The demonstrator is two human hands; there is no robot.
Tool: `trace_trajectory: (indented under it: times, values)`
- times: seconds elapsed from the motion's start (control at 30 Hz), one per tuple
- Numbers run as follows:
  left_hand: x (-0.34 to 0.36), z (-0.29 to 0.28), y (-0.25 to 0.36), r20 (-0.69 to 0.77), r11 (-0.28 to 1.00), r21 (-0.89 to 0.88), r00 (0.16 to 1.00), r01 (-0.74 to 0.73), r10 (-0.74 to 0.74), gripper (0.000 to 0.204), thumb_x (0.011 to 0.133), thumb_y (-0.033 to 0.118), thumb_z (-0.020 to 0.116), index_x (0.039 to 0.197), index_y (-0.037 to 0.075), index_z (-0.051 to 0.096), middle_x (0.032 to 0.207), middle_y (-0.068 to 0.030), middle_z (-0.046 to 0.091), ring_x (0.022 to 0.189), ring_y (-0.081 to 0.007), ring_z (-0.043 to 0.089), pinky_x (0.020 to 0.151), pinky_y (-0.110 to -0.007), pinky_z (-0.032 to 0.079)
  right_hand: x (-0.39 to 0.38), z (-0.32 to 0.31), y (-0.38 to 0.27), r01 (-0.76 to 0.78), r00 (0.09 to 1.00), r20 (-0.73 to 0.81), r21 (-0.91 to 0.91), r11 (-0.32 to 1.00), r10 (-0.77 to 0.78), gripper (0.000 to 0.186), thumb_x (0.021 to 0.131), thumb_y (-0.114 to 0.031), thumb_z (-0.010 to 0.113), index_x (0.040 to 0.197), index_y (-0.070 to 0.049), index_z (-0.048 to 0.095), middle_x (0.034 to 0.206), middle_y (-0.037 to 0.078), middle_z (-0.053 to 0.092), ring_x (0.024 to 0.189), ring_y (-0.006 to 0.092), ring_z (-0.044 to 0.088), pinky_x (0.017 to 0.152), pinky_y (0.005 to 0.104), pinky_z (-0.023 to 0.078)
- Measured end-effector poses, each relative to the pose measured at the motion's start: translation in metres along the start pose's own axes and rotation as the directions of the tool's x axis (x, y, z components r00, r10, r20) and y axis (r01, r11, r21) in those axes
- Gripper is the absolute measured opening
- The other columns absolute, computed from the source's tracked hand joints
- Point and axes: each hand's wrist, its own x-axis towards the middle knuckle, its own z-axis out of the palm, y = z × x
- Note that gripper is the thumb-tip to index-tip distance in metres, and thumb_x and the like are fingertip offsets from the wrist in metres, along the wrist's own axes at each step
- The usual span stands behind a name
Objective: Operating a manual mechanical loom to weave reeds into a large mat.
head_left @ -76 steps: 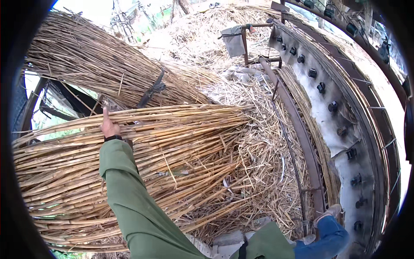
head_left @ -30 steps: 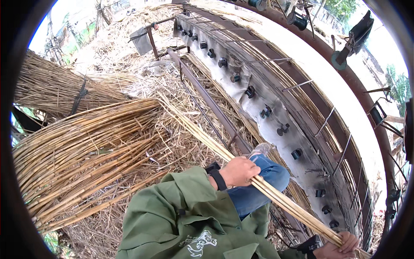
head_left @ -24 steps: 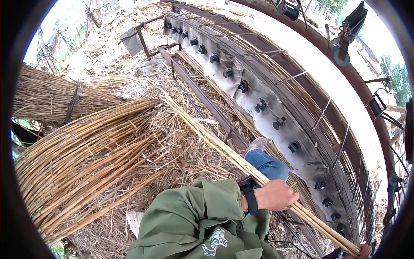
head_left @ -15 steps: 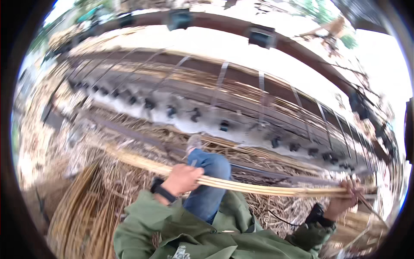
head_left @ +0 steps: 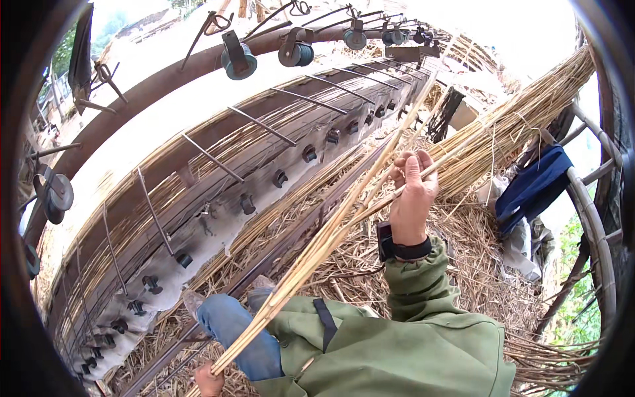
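A thin bunch of pale yellow reed stalks (head_left: 297,272) slants across my lap, from the lower left up past my right hand. At its lower end my left hand (head_left: 209,380) is wrapped round the stalks, partly cut off by the picture's edge. My right hand (head_left: 415,192), raised in the middle right, pinches a stalk (head_left: 377,208) that diverges from the bunch. A thick pile of reeds (head_left: 519,129) lies just beyond this hand.
Left of me runs a long loom-like frame (head_left: 198,172) with metal rods and a row of dark fittings. Above it curves a brown pipe (head_left: 155,79) hung with spools (head_left: 239,63). Loose straw (head_left: 476,264) covers the ground; a blue cloth (head_left: 534,182) hangs at right.
My view has turned rightward. The bunch, level across my lap before, now slants up to the right. My right hand has come closer to the middle; my left is now near the lower edge.
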Motion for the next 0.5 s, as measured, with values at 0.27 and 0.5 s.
trace_trajectory:
  times: [0.27,0.5]
  values:
    - [-0.022,-0.037,0.050,0.145,0.987,-0.155,0.989,0.035,-0.012,0.031,0.064,0.009,0.067,0.093,0.005,0.058,0.082,-0.0180,0.061,0.078,-0.0386,0.058,0.069,-0.044,0.047,0.015,0.012,-0.023,-0.436,0.787,0.572,0.249,0.865,0.232,0.028,0.098,-0.030,0.036,0.098,-0.005,0.050,0.060,-0.003,0.029,0.048,0.0071,0.029,0.043,0.0229,0.031]
    - [-0.070,-0.066,0.094,-0.390,0.972,0.128,0.911,0.196,-0.133,0.062,0.060,0.018,0.075,0.116,0.011,0.051,0.118,-0.0121,0.049,0.108,-0.0315,0.046,0.091,-0.042,0.040,0.056,0.029,-0.002,-0.911,0.304,0.933,0.224,0.347,0.195,0.028,0.098,-0.009,0.028,0.070,-0.006,0.031,0.061,0.002,0.026,0.050,0.0109,0.023,0.050,0.0256,0.024]
